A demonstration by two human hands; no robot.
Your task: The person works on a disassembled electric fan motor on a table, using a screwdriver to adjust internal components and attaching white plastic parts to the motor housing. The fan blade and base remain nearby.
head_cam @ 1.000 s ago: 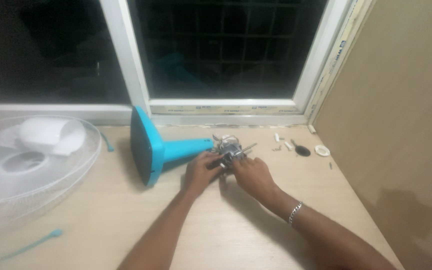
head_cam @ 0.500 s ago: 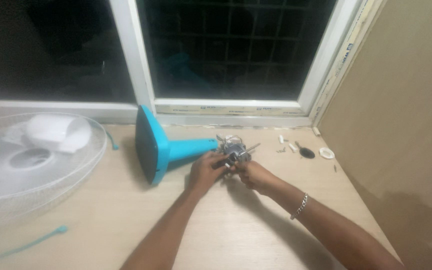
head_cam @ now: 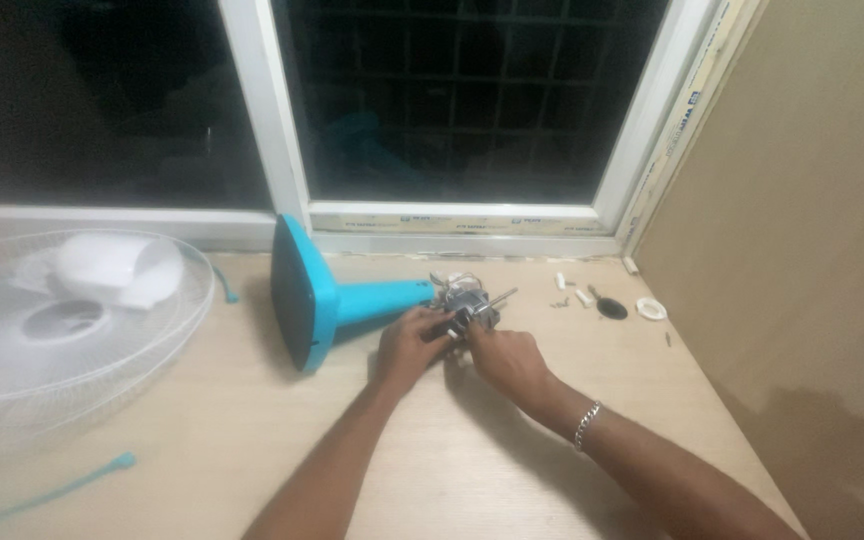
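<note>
A turquoise fan stand lies on its side on the pale wooden table, its square base at the left. At the stand's right end sits the bare metal fan motor with loose wires and a shaft sticking out to the right. My left hand grips the motor's lower left side. My right hand, with a bracelet on its wrist, pinches a part at the motor's lower front. Both hands touch the motor.
A white wire fan grille with a white cover piece on it lies at the left. A turquoise strip lies near the front left. Small screws, white bits, a black cap and a white ring lie by the right wall.
The view has shifted slightly. Both hands stay on the motor, with only small finger movements.
</note>
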